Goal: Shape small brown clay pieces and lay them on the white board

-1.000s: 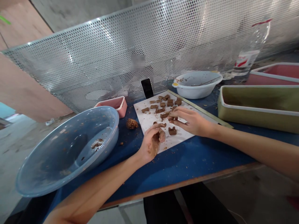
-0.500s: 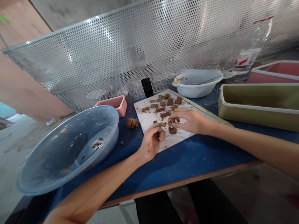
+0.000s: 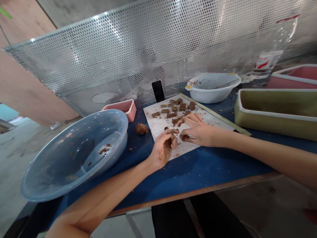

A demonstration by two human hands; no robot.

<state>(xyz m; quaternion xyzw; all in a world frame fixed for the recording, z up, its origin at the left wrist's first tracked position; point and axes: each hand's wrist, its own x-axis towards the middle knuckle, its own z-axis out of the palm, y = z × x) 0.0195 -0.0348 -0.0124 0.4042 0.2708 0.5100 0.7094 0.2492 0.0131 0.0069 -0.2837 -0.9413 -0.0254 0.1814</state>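
Observation:
My left hand (image 3: 163, 148), smeared with brown mud, hovers at the near left part of a white board (image 3: 155, 124). Its fingers curl inward, and whatever they hold is hidden. Facing it, my right hand (image 3: 200, 132) bends over the board, thumb and fingers lowered around a brown clay piece (image 3: 190, 136) that is mostly covered. Just beyond the right fingertips lies a longer clay piece (image 3: 176, 120). Several small clay blocks (image 3: 182, 106) are set out on the far half of the board, with crumbs among them.
Left of the board are a clay lump (image 3: 141, 129), a large blue basin (image 3: 74, 150) and a pink container (image 3: 132, 114). A phone (image 3: 158, 91) leans on the perforated metal panel (image 3: 111, 62). Right: a flat strip (image 3: 213, 113), white basin (image 3: 210, 96), green planter (image 3: 274, 123), bottle (image 3: 268, 61).
My right hand has drawn down over the near clay block, which showed below its fingers before and is now mostly hidden. My left hand stays curled. The view has shifted slightly.

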